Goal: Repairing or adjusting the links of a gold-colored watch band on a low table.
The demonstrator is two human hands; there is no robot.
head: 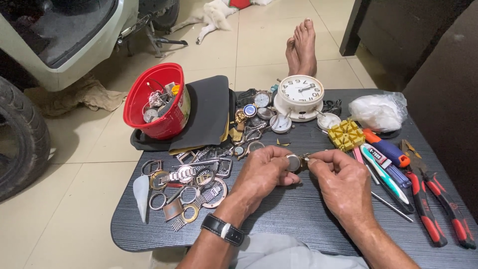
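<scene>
Desk [298, 214] of dark wood grain on a tiled floor [74, 219].
Left hand [264, 172] and right hand [338, 179] pinch a small watch case [294, 162]; pliers [438, 204] right of them.

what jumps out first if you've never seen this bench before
Dead centre, the left hand and right hand pinch a small round watch case between them over the dark table. Behind them stands a white alarm clock, and at far left a red basket of parts. Red-handled pliers lie at the right edge.
</scene>
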